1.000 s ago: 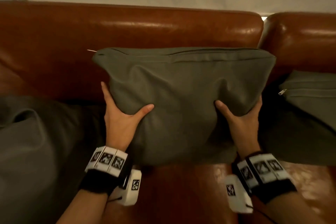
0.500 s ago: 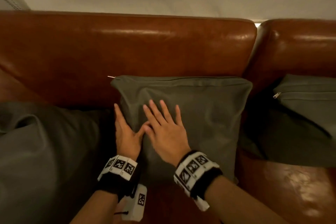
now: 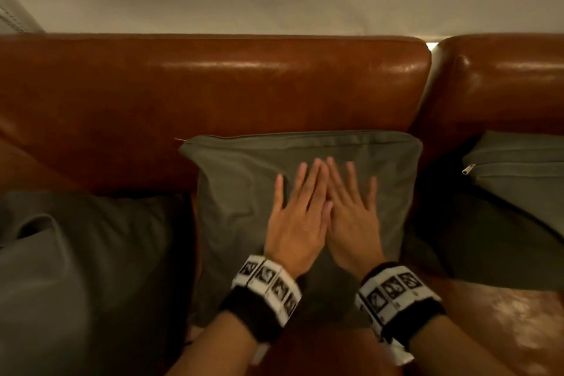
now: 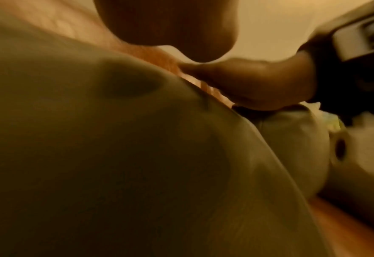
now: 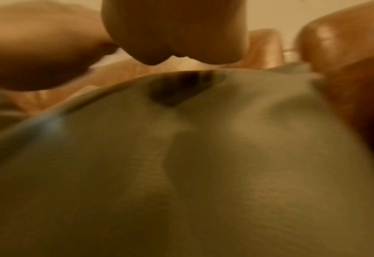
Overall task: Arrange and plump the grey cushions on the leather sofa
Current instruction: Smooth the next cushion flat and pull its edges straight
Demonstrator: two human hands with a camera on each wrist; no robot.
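A grey cushion (image 3: 238,192) leans upright against the brown leather sofa back (image 3: 213,94), its zip edge on top. Both hands lie flat on its front, side by side, fingers straight and spread. My left hand (image 3: 297,207) and my right hand (image 3: 351,207) touch along the index fingers at the cushion's middle. In the left wrist view the grey cushion (image 4: 115,156) fills the frame, blurred, with the right hand (image 4: 247,83) beside. The right wrist view shows the cushion fabric (image 5: 203,165) close up under my palm.
A second grey cushion (image 3: 515,192) lies tilted on the right seat, its zip pull showing. Another large grey cushion (image 3: 76,268) lies at the left. Bare leather seat (image 3: 503,330) shows at the lower right. A pale wall runs behind the sofa.
The hands let go of the cushion's sides after setting it down against the sofa back. Both moved to its front; the left hand slid right to lie flat beside the right.
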